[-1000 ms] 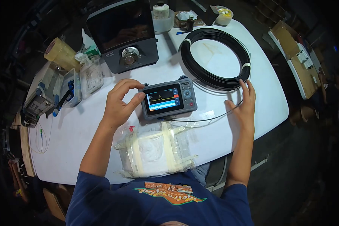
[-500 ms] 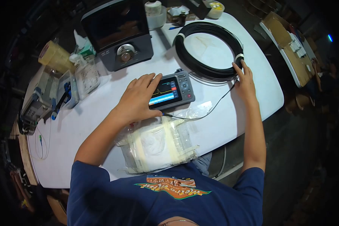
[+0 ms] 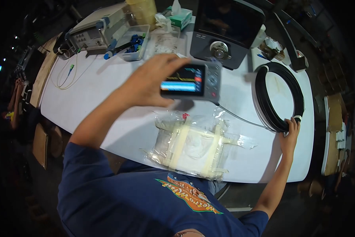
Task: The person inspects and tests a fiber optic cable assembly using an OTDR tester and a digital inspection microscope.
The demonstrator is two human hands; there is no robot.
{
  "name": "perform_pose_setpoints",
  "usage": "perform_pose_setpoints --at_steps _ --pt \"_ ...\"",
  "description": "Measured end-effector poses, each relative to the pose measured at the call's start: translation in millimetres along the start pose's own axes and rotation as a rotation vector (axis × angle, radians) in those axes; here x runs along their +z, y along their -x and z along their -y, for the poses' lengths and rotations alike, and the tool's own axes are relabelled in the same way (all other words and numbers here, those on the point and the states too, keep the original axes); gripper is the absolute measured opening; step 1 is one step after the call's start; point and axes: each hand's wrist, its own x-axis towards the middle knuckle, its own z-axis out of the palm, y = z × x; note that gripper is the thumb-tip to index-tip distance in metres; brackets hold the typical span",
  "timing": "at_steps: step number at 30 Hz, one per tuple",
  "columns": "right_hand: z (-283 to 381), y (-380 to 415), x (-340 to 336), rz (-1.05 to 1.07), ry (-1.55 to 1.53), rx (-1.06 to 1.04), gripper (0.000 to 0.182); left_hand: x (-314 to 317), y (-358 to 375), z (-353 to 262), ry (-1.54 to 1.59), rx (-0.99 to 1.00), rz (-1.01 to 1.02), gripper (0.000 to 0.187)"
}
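My left hand [image 3: 154, 81] grips the left side of a grey handheld OTDR [image 3: 212, 81], held up above the white table. Its lit screen shows a yellow trace over blue rows, with buttons to the right. A thin dark cable [image 3: 242, 118] runs from the tester's lower edge toward a black cable coil [image 3: 266, 104] bound with white ties. My right hand [image 3: 289, 136] has its fingers closed on the near edge of that coil, beside a tie. Below the tester lies a clear plastic packet [image 3: 195, 150] with pale yellow tape strips.
A dark monitor-like machine [image 3: 229, 29] stands at the back. Left of it are a tissue box [image 3: 181, 17], a clear bin with blue connectors [image 3: 136, 43] and a bench instrument [image 3: 94, 33]. A thin yellow fibre [image 3: 61, 85] lies on the table's left part.
My left hand has lifted the tester off the table. My right hand stays at the coil, its fingers now closer round the edge. The whole view has turned leftward.
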Motion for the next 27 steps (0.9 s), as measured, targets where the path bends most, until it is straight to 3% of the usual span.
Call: perform_pose_setpoints --at_steps 6,10,13,18,20,27 --pt "4 2 6 -0.044 -0.012 0.023 0.055 -91 -1 90 -0.411 -0.071 -0.005 0.105" --pt "1 2 8 -0.066 -0.001 0.029 0.058 -112 -10 150 -0.466 -0.145 0.015 0.106" --pt "2 1 8 -0.061 -0.01 0.03 0.054 -113 -13 177 -0.37 -0.266 0.166 0.111" --pt "1 0 5 -0.032 0.003 0.045 0.056 -104 -8 204 -0.251 -0.287 0.225 0.114" --pt "3 -1 5 -0.014 0.014 0.039 0.058 -102 -7 205 -0.151 -0.394 0.255 0.116" --pt "12 -2 1 0.035 0.064 0.04 0.062 -101 -28 211 -0.396 -0.494 0.503 0.125"
